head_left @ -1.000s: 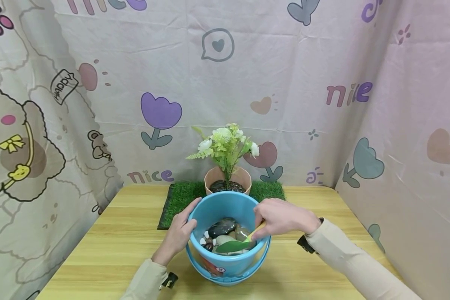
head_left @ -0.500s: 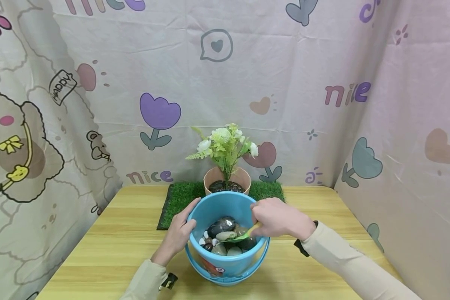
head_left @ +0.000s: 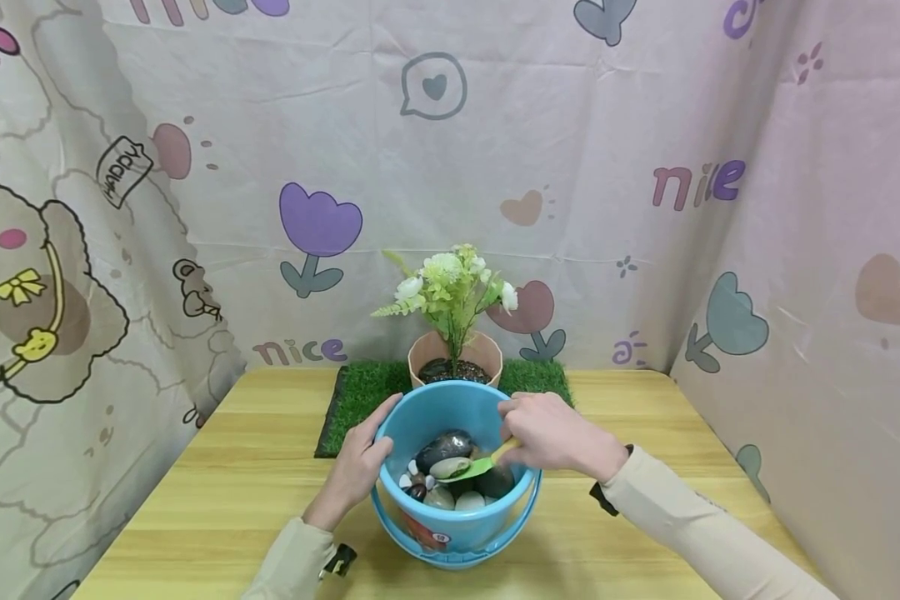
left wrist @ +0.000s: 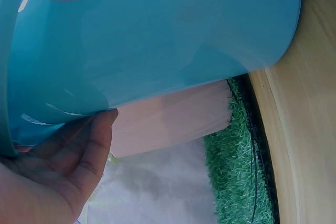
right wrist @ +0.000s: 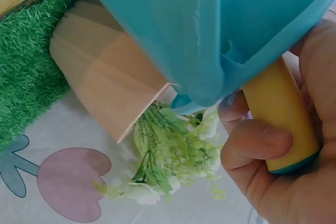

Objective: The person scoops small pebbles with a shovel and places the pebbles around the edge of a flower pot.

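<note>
Head view shows the left hand (head_left: 354,467) pinching the bucket (head_left: 476,530), and the right hand (head_left: 555,432) with its grip curled round a shovel (head_left: 480,468), which touches a pale stone (head_left: 446,467) inside the bucket.

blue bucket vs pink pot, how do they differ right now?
Contents: the blue bucket has loose stones; the pink pot has a white-flowered plant.
Contact: the left hand touches the bucket's rim; no hand touches the pot.
Position: in the head view, the bucket is nearer the person; the pot stands behind it on a green mat.
Shared: both are open-topped.
</note>
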The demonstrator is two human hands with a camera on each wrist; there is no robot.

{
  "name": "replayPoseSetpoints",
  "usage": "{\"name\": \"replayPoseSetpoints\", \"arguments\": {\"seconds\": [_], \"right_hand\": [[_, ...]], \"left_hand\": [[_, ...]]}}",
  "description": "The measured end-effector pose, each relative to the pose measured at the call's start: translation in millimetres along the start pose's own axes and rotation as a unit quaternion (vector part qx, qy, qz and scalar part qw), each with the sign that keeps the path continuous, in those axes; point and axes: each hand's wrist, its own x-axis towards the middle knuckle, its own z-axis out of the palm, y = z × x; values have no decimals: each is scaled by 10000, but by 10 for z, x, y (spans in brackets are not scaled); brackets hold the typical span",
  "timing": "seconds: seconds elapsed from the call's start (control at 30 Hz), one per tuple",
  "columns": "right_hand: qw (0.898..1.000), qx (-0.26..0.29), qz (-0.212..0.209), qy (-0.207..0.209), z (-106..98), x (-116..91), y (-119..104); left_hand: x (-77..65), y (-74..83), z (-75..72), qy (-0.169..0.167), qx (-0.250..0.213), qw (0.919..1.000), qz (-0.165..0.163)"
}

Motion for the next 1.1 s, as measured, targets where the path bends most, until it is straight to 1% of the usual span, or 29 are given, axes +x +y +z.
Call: {"name": "replayPoseSetpoints", "arguments": {"seconds": [0.2,0.37,0.63,0.87,1.1], "right_hand": [[9999,14,-139,98,32,5,22],[9997,26,-186,184,72,16,42],[9988,236,58,434,166,72,108],[9977,131,351,562,201,102,138],[9964,-26,379,761,222,118,141]], "left_hand": [[-12,0,1,18,24,10000,-60],[-14,-5,1,13,-16,10000,-38],[-16,-13,12,18,-25,10000,42],[-2,-4,8,43,-14,10000,73],[2,-10,2,25,-25,10000,26]]}}
